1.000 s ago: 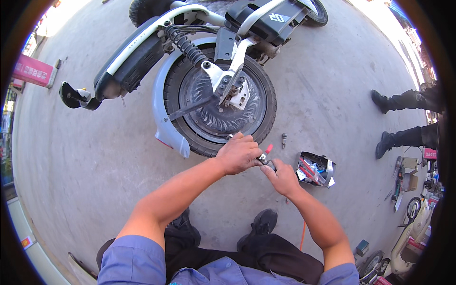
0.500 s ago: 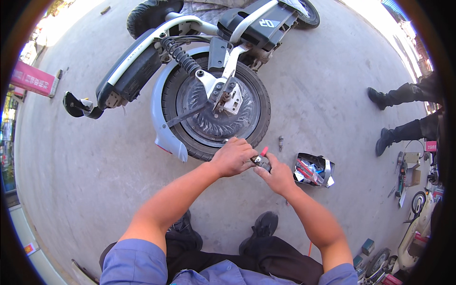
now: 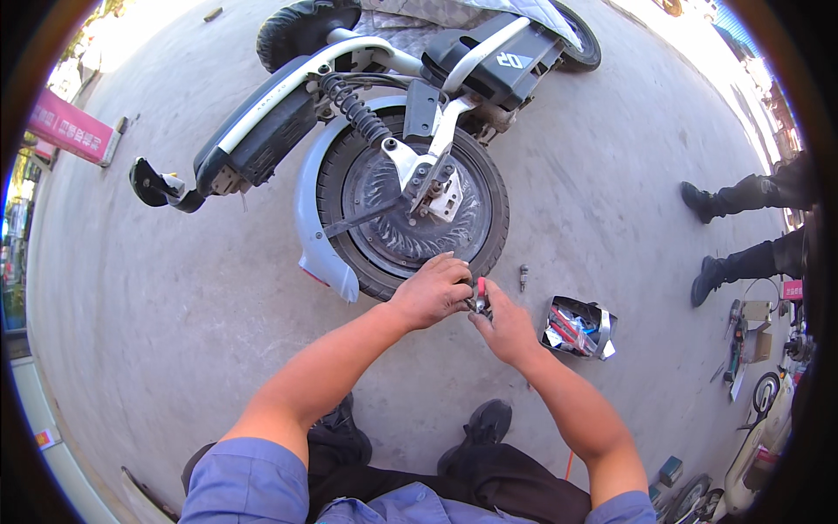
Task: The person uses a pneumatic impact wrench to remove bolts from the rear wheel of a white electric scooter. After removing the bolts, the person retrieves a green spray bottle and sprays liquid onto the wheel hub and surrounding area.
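My left hand point(image 3: 432, 293) and my right hand point(image 3: 508, 330) meet just in front of the scooter's wheel. Between them is a small dark metal tool with a red part point(image 3: 481, 289); its exact kind is mostly hidden by my fingers. Both hands are closed on it. Beyond them an electric scooter point(image 3: 489, 61) lies on its side, its tyre point(image 3: 498, 218) and hub facing up. A white bracket point(image 3: 447, 199) sits by the axle. My left fingers overlap the tyre's near edge in the picture; contact cannot be told.
A short metal fitting point(image 3: 524, 278) lies on the concrete right of my hands. Nearby stands an open box point(image 3: 604, 325) of assorted small items. Another person's legs point(image 3: 742, 192) are at the right. More tools point(image 3: 738, 341) and a second scooter point(image 3: 755, 437) are along the right edge.
The red part now stands more upright, and the dark tool body is more covered by my fingers. The scooter appears slightly lower and farther right as the view shifts.
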Demonstrator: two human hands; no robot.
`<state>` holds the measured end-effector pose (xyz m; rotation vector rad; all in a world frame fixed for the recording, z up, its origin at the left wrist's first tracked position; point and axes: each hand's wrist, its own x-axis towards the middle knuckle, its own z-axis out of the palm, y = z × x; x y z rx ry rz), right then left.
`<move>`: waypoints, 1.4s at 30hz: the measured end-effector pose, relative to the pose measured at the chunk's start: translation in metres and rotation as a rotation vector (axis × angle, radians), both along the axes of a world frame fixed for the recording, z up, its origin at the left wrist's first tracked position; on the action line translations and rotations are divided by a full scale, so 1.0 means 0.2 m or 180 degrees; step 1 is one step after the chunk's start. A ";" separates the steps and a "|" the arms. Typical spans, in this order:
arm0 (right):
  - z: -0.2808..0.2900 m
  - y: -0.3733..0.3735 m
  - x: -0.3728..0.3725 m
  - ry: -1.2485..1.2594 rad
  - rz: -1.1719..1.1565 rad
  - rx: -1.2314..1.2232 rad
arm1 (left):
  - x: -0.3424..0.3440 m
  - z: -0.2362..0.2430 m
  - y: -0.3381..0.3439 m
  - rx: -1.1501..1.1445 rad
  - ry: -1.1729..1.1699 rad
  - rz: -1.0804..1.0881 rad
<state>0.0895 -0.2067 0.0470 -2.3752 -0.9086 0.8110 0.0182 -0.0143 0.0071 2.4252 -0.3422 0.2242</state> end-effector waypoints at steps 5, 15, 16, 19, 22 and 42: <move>-0.06 -0.01 0.00 0.0018 0.0159 0.0292 | 0.01 -0.01 0.01 -0.0214 0.0184 0.0080; -0.03 0.07 -0.01 -0.0068 -0.0312 0.0087 | -0.01 0.00 -0.01 -0.0207 -0.0059 0.0356; -0.03 0.09 0.00 -0.0040 -0.0325 -0.0056 | -0.01 0.00 -0.01 -0.0213 0.0043 0.0382; -0.04 0.13 0.05 0.0124 -0.0475 -0.0354 | 0.00 0.01 -0.02 -0.0272 0.0270 0.0428; -0.10 0.14 0.07 0.0377 -0.0752 -0.0355 | -0.01 0.01 -0.02 -0.0331 0.0350 0.0432; -0.10 0.16 0.14 -0.0043 0.0396 -0.0250 | -0.01 -0.01 -0.05 -0.0359 0.0375 0.0613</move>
